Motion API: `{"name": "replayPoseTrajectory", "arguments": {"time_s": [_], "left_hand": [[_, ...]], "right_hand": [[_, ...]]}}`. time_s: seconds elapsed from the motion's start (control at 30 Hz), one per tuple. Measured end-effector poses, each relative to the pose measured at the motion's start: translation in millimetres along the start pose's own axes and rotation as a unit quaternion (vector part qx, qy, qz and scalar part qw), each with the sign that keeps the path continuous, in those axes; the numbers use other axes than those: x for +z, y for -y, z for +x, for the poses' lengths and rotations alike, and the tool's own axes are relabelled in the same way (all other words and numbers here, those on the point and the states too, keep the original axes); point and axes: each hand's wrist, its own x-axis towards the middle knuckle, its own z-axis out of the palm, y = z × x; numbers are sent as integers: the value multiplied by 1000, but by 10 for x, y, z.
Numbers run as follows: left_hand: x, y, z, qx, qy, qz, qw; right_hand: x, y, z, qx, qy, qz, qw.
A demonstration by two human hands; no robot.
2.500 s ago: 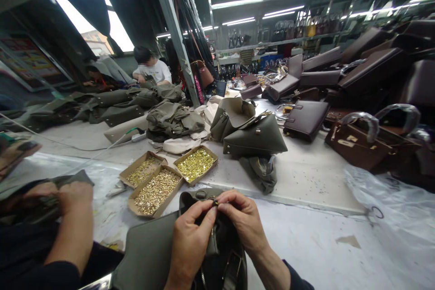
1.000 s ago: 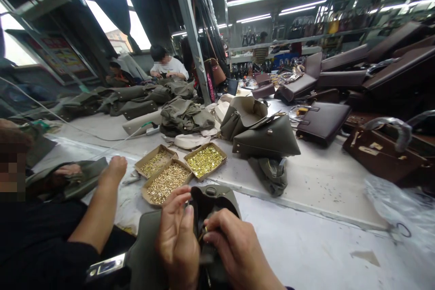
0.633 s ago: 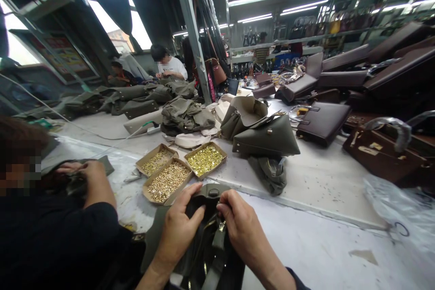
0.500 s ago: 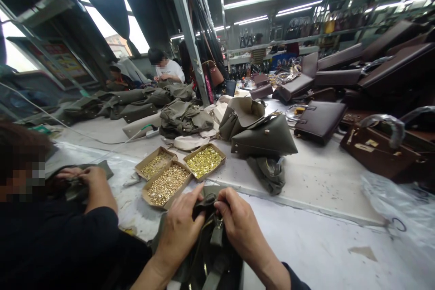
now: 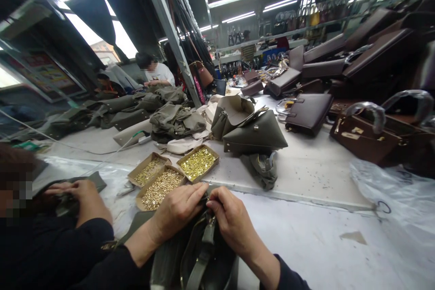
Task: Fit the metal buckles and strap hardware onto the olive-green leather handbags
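A dark olive handbag (image 5: 170, 256) lies at the front of the table, its top toward my hands and a gold zip running along its opening. My left hand (image 5: 181, 208) is closed on the bag's upper edge from the left, fingers pressed together over it. From the other side my right hand (image 5: 229, 210) pinches the same edge between thumb and fingers, close to a metal fitting. Below the fingers hangs a strap (image 5: 208, 233) with a metal clip. My fingers cover the exact spot they hold. Just beyond stand cardboard trays (image 5: 138, 199) of small gold metal parts.
At left a co-worker's hands (image 5: 73, 190) handle another olive bag. Olive bags (image 5: 256, 136) stand past the trays, with a cloth bundle (image 5: 260, 170) in front. Brown handbags (image 5: 367, 138) and plastic wrap (image 5: 401, 195) lie at right. A metal post (image 5: 170, 31) rises behind.
The view has shifted slightly, so the scene sits further left. My left hand has turned flatter across the bag's edge, and the right hand keeps its pinch.
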Motion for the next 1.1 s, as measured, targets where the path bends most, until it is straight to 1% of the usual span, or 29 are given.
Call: {"name": "replayPoseTrajectory", "arguments": {"time_s": [0.13,0.2,0.27,0.33,0.37,0.43,0.5,0.53,0.6,0.7,0.77,0.87,1.03,1.1], "left_hand": [[-55,21,35,15,39,-46,998],[-58,5,59,3,48,-67,997],[-59,-33,96,-43,57,-98,993],[-76,-78,156,-132,73,-139,979],[-92,-96,192,-186,87,-161,965],[-130,-111,263,-285,106,-202,931],[-157,-99,311,-348,102,-245,899],[-162,-87,320,-370,94,-269,884],[-150,-66,309,-412,81,-315,851],[-97,-65,252,-473,71,-372,795],[-58,-76,223,-491,65,-408,767],[-26,-83,220,-494,68,-455,738],[-23,-76,267,-510,92,-472,714],[-12,-75,276,-514,100,-479,705]], "right_hand": [[7,-67,4,-6,-31,21,999],[-7,-89,14,-3,-40,45,998],[-39,-64,29,8,-46,79,996],[-75,21,44,18,-42,119,992],[-89,77,50,16,-30,137,990],[-98,182,57,2,16,151,988],[-85,227,54,-3,56,131,990],[-75,218,49,3,60,113,992],[-61,151,31,16,48,75,996],[-76,20,0,15,32,37,999],[-102,-34,-11,11,27,21,999],[-123,-66,-11,5,16,0,1000],[-61,-111,-22,-21,5,-21,1000],[-29,-129,-31,-45,-9,-53,998]]}}
